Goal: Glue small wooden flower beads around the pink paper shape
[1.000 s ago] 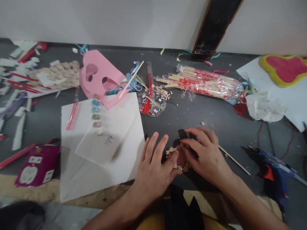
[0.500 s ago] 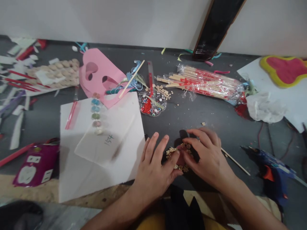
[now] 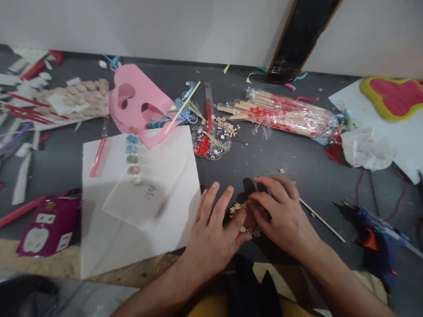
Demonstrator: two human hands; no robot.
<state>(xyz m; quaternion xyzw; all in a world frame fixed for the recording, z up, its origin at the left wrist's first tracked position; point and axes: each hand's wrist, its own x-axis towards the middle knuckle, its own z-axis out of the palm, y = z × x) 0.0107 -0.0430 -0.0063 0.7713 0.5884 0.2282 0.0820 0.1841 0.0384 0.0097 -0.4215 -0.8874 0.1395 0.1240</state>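
Note:
A small dark red disc (image 3: 250,217) edged with pale wooden beads lies on the dark tabletop between my hands. My left hand (image 3: 211,231) holds its left side with the thumb, the fingers spread above it. My right hand (image 3: 286,213) curls over its right side, and the fingertips hide part of it. A thin wooden stick (image 3: 322,220) lies just right of my right hand, and a loose bead (image 3: 281,171) sits farther up the table.
White paper sheets (image 3: 142,229) lie left of my hands, with a row of coloured discs on them. Farther up are a clear dish of googly eyes (image 3: 211,143), bagged wooden sticks (image 3: 280,116) and a pink cutout (image 3: 135,99). A blue glue gun (image 3: 373,224) lies right.
My hands have closed slightly around the beaded disc, and more of it is hidden. The view has shifted a little.

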